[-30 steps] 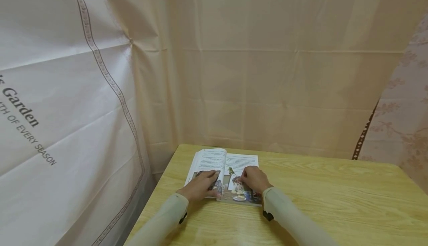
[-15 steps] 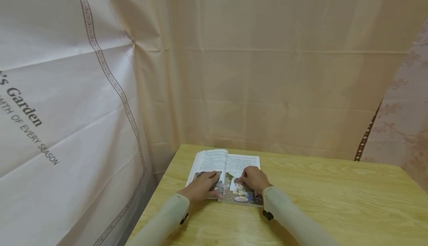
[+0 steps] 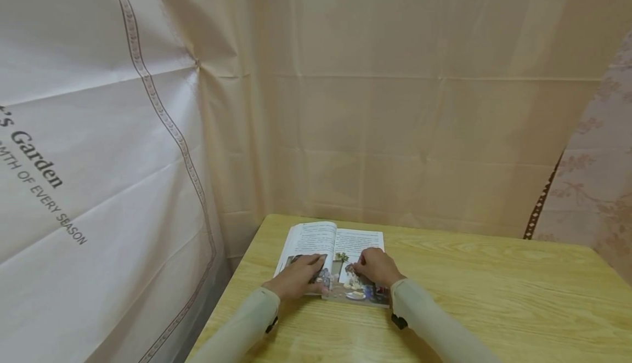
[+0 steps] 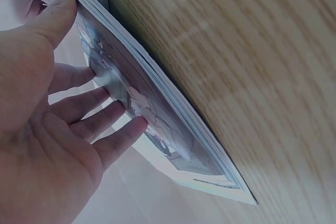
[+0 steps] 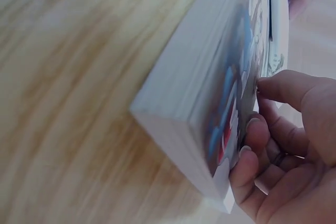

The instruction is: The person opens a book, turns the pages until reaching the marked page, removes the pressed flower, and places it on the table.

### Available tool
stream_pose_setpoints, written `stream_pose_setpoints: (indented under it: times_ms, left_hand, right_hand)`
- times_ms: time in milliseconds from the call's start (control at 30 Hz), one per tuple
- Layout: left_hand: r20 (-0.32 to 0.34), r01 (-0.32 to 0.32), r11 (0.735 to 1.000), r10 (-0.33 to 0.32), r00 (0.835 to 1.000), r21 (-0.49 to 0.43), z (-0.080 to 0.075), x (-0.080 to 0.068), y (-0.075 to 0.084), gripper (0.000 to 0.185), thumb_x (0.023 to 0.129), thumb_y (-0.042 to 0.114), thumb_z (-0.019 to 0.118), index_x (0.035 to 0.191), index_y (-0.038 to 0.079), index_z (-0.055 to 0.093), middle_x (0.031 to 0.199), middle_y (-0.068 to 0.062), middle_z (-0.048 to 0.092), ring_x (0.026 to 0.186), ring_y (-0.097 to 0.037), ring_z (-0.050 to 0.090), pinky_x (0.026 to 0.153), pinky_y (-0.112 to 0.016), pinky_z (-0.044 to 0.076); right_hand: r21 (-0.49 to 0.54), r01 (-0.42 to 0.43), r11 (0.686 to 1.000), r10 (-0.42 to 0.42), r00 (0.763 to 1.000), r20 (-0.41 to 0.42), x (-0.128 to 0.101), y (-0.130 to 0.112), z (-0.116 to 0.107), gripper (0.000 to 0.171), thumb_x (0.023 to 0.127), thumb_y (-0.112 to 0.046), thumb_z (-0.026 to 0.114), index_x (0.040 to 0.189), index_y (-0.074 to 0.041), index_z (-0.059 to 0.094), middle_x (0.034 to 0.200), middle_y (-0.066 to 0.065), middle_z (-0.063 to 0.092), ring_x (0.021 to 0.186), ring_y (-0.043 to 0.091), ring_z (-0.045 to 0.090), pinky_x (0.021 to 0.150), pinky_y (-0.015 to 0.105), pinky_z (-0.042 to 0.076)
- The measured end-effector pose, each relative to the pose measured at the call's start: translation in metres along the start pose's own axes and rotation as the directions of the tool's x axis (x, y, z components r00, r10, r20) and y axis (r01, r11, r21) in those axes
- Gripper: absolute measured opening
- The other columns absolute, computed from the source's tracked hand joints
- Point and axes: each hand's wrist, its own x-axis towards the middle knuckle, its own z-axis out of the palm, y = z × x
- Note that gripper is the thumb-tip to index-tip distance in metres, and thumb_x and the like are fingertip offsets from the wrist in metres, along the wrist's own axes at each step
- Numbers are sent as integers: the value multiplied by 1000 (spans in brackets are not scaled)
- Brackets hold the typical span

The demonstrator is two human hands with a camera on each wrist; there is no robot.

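Observation:
An open book (image 3: 308, 237) lies on the wooden table, with printed text above and colour pictures along the bottom of both pages. My left hand (image 3: 296, 277) presses its left page flat. In the left wrist view its fingers (image 4: 118, 135) lie spread on the picture, the thumb near the fold. Over the right page, my right hand (image 3: 379, 267) is curled, with thumb and forefinger tips meeting at the paper. A thin piece with a green leafy tip (image 3: 341, 256) reaches from these fingertips toward the fold; I cannot tell its kind. In the right wrist view the other fingers (image 5: 252, 135) rest bent near the page edge.
The pale wooden table (image 3: 494, 286) extends to the right of the book. A beige cloth (image 3: 395, 132) hangs behind it. On the left hangs a white printed sheet (image 3: 123, 160), and a pink floral cloth (image 3: 597, 176) is at the right.
The green leafy tip shifts slightly by the fold and looks broader than a second ago. Both hands stay on the book in nearly the same places; the view shifts a little.

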Motion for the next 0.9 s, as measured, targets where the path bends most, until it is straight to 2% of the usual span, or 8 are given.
stream_pose_setpoints:
  times_ms: [300, 600, 900]
  left_hand:
    - [2, 0, 1000, 0, 1000, -4, -1, -1, 1, 90, 93, 58, 61, 160, 6, 31, 164, -18, 32, 148, -34, 35, 116, -49, 35]
    - [-2, 5, 1000, -5, 1000, 8, 1, 0, 0, 89, 94, 57, 62, 160, 6, 32, 163, -17, 33, 147, -33, 36, 115, -48, 37]
    - [-21, -18, 1000, 18, 1000, 18, 2, 0, -2, 92, 92, 60, 62, 160, 5, 32, 162, -18, 36, 146, -33, 38, 114, -49, 37]
  right_hand:
    - [27, 1, 1000, 1, 998, -58, -6, 7, -5, 24, 95, -25, 76, 74, -17, 67, 67, -8, 58, 56, 11, 52, 56, 31, 47]
    - [8, -16, 1000, 17, 995, -99, -11, 11, -12, 17, 91, -15, 76, 76, -14, 69, 72, -7, 62, 62, 11, 53, 58, 32, 49]
    - [18, -36, 999, 38, 994, -100, -18, 14, -18, 16, 92, -19, 78, 79, -14, 70, 75, -7, 62, 64, 11, 54, 61, 33, 50]
